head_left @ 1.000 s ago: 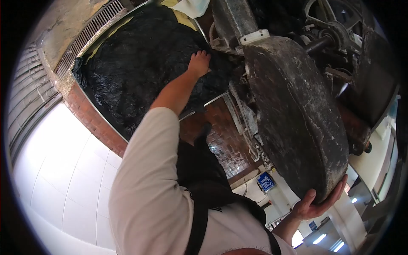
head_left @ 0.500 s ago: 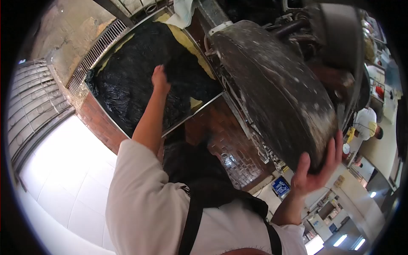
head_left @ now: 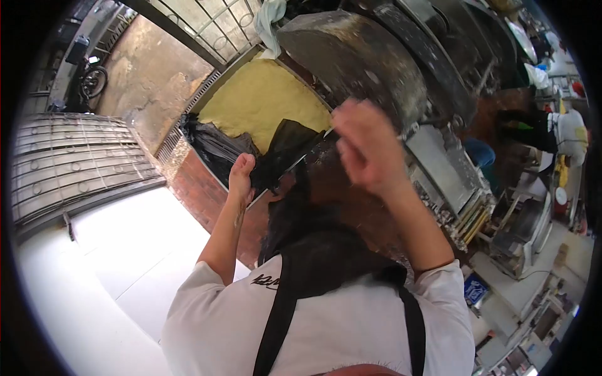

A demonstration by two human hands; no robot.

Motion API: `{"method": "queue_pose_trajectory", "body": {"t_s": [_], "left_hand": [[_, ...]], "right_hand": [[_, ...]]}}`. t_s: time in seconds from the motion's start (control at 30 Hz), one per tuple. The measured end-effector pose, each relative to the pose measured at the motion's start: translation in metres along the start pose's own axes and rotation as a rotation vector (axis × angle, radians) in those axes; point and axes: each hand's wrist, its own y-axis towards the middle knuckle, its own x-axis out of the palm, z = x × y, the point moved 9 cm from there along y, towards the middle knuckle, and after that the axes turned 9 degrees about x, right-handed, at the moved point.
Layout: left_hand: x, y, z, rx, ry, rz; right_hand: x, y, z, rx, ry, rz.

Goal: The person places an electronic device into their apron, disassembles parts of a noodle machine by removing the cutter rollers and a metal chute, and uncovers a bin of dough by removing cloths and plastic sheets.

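Observation:
My left hand (head_left: 241, 177) is closed on a black plastic sheet (head_left: 221, 147), gathered in dark folds at the near side of a metal-rimmed bin. Beyond the folds a yellow, dough-like mass (head_left: 260, 94) fills the bin, its surface bare. Another flap of the black plastic lies over the bin's near right part. My right hand (head_left: 370, 147) is raised to the right of the bin with fingers apart, slightly blurred, and I see nothing in it. Just past it stands a big worn metal drum or bowl (head_left: 351, 62) of a machine.
White slabs or lids (head_left: 132, 250) lie on the left beside a metal grille (head_left: 75, 160). A pale cloth (head_left: 269, 28) hangs at the bin's far corner. Reddish tile floor (head_left: 200, 182) runs beneath me. A person in a white top (head_left: 570, 135) bends over at the far right.
The black sheet has been pulled back toward me, uncovering most of the yellow mass. My right hand has left the machine's drum and moved left toward the bin. The view has turned.

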Motion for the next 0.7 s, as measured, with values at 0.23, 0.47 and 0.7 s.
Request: {"method": "queue_pose_trajectory", "body": {"t_s": [0.23, 0.47, 0.7], "left_hand": [[-0.002, -0.069, 0.000, 0.184, 0.158, 0.027], [-0.015, -0.119, 0.074, 0.373, 0.020, -0.024], [0.064, -0.178, 0.067, 0.433, 0.166, -0.251]], "right_hand": [[0.142, -0.240, 0.029, 0.436, 0.095, -0.989], [0.154, -0.203, -0.019, 0.294, 0.261, -0.596], [0.265, -0.150, -0.073, 0.381, 0.751, -0.640]]}}
